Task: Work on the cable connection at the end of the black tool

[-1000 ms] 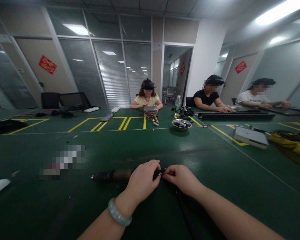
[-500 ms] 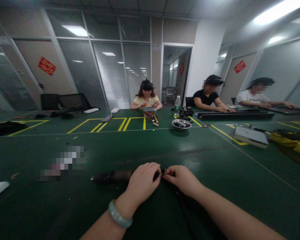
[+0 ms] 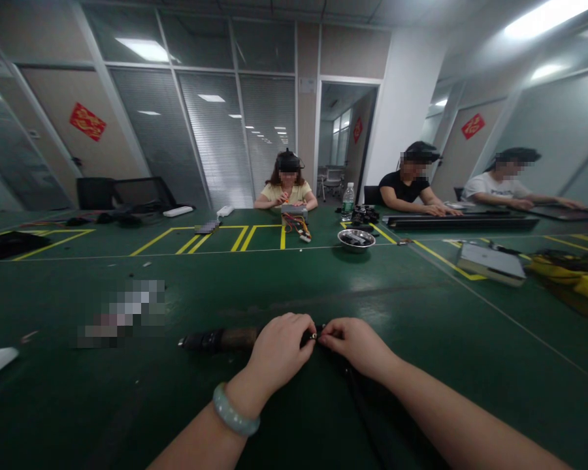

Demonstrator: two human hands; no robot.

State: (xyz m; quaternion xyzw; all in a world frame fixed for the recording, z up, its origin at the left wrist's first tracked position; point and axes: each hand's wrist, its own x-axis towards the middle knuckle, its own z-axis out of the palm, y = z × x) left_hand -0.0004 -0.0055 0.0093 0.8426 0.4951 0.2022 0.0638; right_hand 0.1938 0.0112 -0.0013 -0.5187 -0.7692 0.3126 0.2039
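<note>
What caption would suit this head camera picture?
Both hands, left hand and right hand, pinch a dark cylindrical tool on a green table.

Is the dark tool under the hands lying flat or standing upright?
Lying flat: the dark tool stretches sideways along the green table, its end under the left hand.

I see a dark, tube-shaped tool (image 3: 215, 340) lying flat on the green table, its narrow tip pointing left. Its right end is covered by my left hand, and a small shiny metal piece (image 3: 314, 336) shows there between my fingertips.
</note>
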